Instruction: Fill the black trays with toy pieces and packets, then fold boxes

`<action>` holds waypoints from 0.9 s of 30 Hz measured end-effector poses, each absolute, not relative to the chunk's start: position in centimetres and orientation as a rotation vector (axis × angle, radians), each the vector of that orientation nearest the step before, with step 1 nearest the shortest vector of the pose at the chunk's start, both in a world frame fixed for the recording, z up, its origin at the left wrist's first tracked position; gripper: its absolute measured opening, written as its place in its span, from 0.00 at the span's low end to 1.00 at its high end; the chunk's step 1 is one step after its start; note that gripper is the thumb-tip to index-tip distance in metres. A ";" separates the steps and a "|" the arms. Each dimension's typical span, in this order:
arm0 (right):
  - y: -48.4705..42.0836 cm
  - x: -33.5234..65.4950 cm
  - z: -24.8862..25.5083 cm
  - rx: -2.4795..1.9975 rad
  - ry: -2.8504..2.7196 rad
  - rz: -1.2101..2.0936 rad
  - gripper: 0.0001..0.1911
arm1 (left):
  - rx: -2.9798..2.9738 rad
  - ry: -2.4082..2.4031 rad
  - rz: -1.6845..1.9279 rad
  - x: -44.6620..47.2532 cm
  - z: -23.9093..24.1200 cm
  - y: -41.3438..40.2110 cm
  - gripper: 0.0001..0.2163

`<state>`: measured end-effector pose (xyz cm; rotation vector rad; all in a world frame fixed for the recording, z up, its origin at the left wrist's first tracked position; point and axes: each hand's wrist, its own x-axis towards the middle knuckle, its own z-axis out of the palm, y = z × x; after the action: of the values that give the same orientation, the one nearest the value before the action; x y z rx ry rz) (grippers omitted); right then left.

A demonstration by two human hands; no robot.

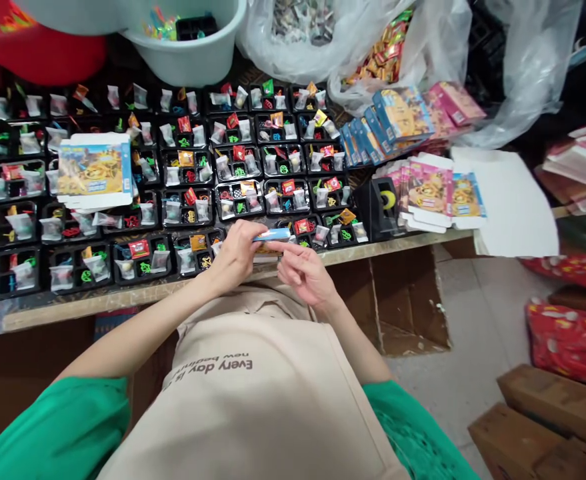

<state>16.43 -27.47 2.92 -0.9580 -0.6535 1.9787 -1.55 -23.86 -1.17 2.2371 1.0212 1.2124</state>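
Note:
In front of my apron, at the table's front edge, a small printed cardboard box (277,234) is seen nearly edge-on, with a blue side on top. My left hand (237,252) is closed around its left end. My right hand (303,268) touches its near side with a stretched index finger, the other fingers curled in. Just beyond lie black compartment trays (239,200) in rows. They hold small clear-wrapped packets, red or orange sachets and bright plastic bits. The tray directly behind the box is partly hidden.
A stack of flat printed boxes (95,170) rests on the left trays. More blue boxes (403,113) and pink boxes (425,190) lie right, near a black tape dispenser (380,207). A pale tub (187,57) and plastic bags (303,50) stand behind. Cartons (517,440) sit on the floor.

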 end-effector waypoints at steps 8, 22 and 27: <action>-26.5 17.0 1.6 -0.919 -0.557 2.005 0.16 | 2.248 1.075 1.080 -1.3 -0.3 -24.0 0.12; -27.7 18.1 0.4 -1.440 -1.154 0.942 0.22 | 1.647 1.263 1.513 -2.0 2.1 -22.7 0.08; -28.0 18.1 -0.8 -1.388 -1.208 1.209 0.12 | 1.328 1.131 1.287 -6.7 3.5 -22.0 0.21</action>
<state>18.15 -28.03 -0.85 -1.3876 -1.2077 1.2091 -6.67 -21.99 3.53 1.3279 1.1308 1.2867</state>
